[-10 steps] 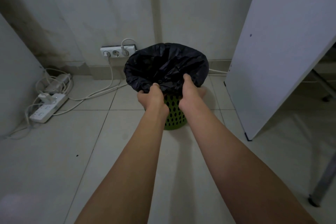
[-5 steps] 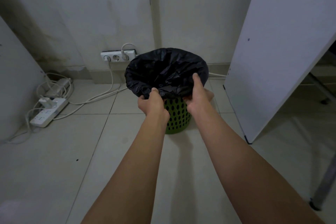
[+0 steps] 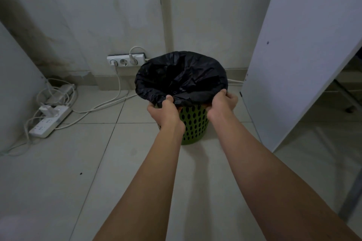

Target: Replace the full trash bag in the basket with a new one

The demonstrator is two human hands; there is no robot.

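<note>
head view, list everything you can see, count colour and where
trash bag: 1, black, lining the basket, edge folded over its rim
basket: 1, green with holes, on the floor at centre
wall socket: 1 strip, white, low on the wall left of the basket, plugs in it
power strip: 1 plain to see, white, on the floor at far left
cables: several, white, running from the sockets across the floor
panel: 1, white, standing at right
floor: pale tiles
left hand: 1, grip on the bag's near edge
right hand: 1, grip on the bag's edge further right
</note>
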